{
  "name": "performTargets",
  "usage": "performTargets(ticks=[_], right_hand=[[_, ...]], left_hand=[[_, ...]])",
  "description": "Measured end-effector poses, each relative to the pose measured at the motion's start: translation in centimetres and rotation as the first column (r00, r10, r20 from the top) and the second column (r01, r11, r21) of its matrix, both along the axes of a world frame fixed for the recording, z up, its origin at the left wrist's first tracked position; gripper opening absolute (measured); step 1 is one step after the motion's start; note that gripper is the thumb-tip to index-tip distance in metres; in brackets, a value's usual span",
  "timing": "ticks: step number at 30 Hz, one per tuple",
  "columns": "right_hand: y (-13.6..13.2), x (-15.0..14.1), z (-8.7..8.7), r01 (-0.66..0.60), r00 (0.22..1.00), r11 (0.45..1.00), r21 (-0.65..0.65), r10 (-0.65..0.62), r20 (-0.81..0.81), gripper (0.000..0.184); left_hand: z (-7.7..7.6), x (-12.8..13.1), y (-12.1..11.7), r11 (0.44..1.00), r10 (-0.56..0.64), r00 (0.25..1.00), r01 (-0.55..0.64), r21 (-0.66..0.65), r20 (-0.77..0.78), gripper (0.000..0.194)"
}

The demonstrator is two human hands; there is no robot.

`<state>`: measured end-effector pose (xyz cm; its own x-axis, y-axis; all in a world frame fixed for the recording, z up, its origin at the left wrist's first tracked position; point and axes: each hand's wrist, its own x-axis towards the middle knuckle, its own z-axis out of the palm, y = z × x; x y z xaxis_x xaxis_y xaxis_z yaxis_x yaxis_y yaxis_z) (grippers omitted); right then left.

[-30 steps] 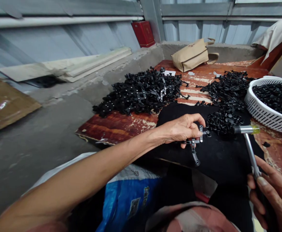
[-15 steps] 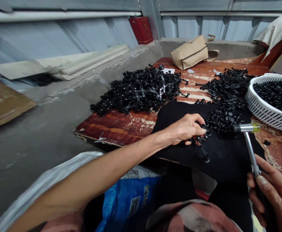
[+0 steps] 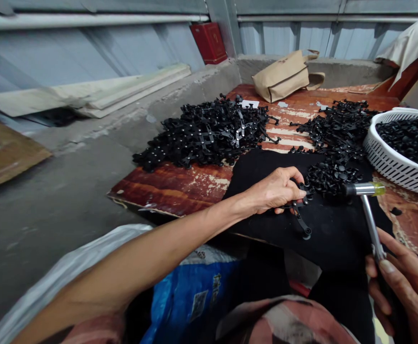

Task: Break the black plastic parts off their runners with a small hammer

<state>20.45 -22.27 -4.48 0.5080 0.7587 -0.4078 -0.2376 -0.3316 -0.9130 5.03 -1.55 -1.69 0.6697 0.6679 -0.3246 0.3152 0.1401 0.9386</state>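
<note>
The left hand (image 3: 279,191) pinches a black jointed linkage (image 3: 300,218) over the black mat (image 3: 334,239) on the worktop (image 3: 173,187). The linkage has just rotated; its curved arm now angles further rightward. This indicates reorientation within the grip. The right hand (image 3: 410,274) grips a hammer (image 3: 370,220), apart from the linkage, beside black studs (image 3: 333,177).

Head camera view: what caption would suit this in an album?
Left hand grips a black linkage, right hand a hammer, beside piled black parts.
</note>
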Motion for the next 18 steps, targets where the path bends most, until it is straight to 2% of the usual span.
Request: performTargets(ticks=[5,7,9,11,14,16,18], right_hand=[[-0.3,0.3,-0.5,0.003,1.000,1.000,-0.025,-0.003,0.010,0.053],[-0.5,0.8,-1.1,-0.048,0.994,0.998,-0.027,0.050,0.097,0.054],[-0.5,1.1,-1.6,-0.148,0.947,0.989,-0.012,0.145,0.288,0.054],[-0.1,1.3,-1.8,-0.259,0.805,0.966,0.017,0.206,0.556,0.049],[0.8,1.2,-1.3,-0.390,0.460,0.913,0.119,0.081,0.884,0.049],[1.5,1.3,-1.0,-0.479,0.246,0.869,0.126,-0.005,0.969,0.057],[1.9,1.6,-0.7,-0.546,0.078,0.838,0.006,0.044,0.996,0.061]], left_hand=[[0.9,0.2,-0.2,1.000,0.005,0.996,-0.005,-0.001,-0.085,0.018],[1.1,0.3,-0.2,1.000,0.008,0.994,-0.009,-0.007,-0.113,0.019],[1.2,0.4,-0.1,1.000,0.010,0.990,-0.011,-0.001,-0.142,0.019],[1.3,0.5,0.0,1.000,0.009,0.986,-0.006,0.017,-0.166,0.019],[1.2,0.6,0.2,0.999,0.004,0.983,0.004,0.040,-0.183,0.018],[1.1,0.6,0.3,0.999,-0.005,0.982,0.015,0.050,-0.188,0.019],[0.9,0.6,0.3,0.998,-0.014,0.981,0.026,0.058,-0.193,0.020]])
